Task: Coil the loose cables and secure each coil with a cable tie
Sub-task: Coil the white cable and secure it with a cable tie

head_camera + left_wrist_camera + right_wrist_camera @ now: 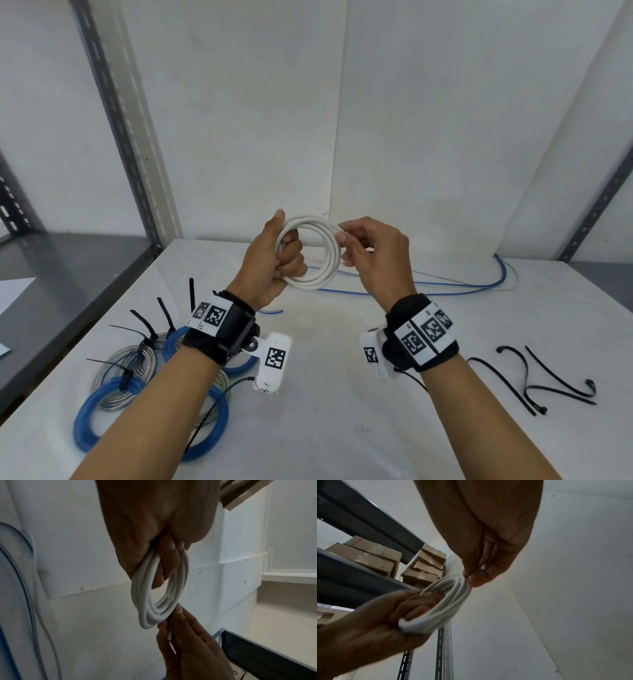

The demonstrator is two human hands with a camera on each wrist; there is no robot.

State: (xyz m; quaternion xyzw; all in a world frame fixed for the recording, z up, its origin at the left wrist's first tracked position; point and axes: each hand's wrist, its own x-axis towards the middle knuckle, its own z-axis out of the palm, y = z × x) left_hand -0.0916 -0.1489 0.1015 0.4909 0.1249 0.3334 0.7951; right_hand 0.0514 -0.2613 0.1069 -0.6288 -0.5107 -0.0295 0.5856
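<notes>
A white cable coil [313, 251] [145, 595] [443, 601] is held up above the white table [325, 377]. My left hand [274, 253] [150, 536] [385, 619] grips the coil's left side, fingers curled through the ring. My right hand [370, 253] [476, 574] [180, 635] pinches the coil's right side between thumb and fingers. Loose black cable ties [534, 383] lie on the table at the right. A loose blue cable [445, 284] trails along the back of the table.
Several blue and clear coils [137, 370] bound with black ties lie at the front left. Grey shelf uprights [116, 113] stand at left and right. Cardboard boxes [423, 566] sit on upper shelves. A white wall is behind.
</notes>
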